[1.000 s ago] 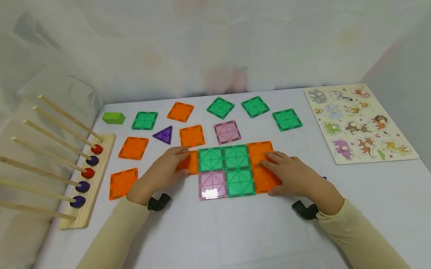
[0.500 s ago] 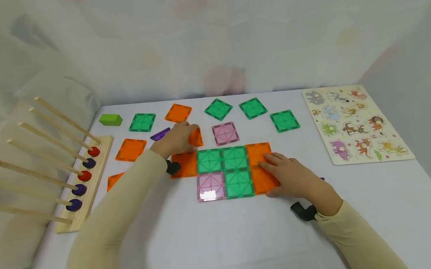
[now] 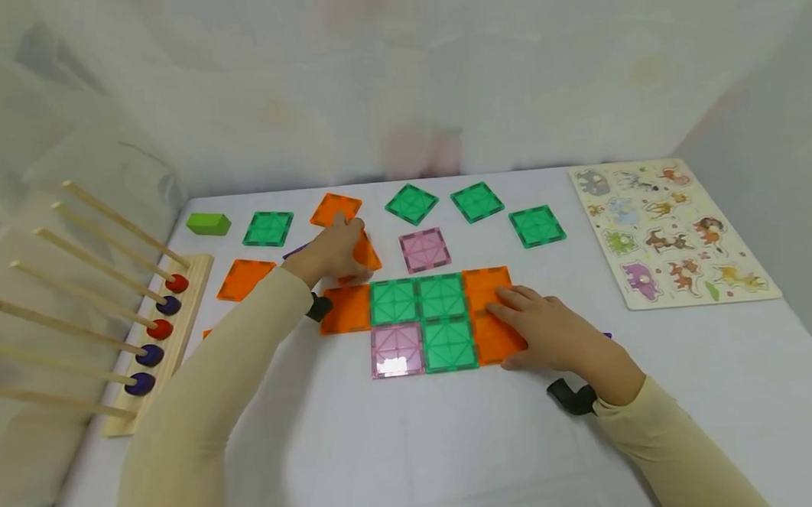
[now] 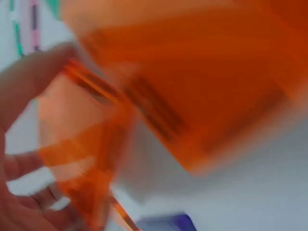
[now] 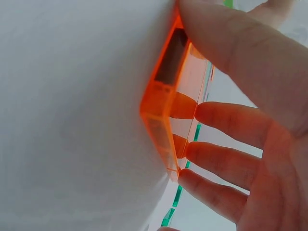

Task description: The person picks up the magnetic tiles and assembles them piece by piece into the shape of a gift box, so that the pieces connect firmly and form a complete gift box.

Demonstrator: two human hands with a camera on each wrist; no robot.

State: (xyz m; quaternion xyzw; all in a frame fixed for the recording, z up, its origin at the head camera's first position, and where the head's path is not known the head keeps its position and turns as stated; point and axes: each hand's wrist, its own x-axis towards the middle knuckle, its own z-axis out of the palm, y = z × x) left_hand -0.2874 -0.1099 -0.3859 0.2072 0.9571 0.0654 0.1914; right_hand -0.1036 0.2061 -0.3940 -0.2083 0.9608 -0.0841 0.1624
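Reaching to the left of centre, my left hand grips an orange square magnetic tile by its edges, thumb on the near side and fingers on the far side. In the left wrist view this tile lies between thumb and fingers, somewhat blurred. My right hand rests with fairly straight fingers on the orange tiles at the right end of a flat group. That group also has several green tiles, a pink tile and an orange tile at its left end.
Loose green tiles, a pink tile and orange tiles lie around the group. A wooden peg rack with beads stands left, near a green block. An animal puzzle board lies right.
My left hand has left the orange tile at the group's left end and moved up to the orange tile behind it, now gripping it. The right hand stays in place.
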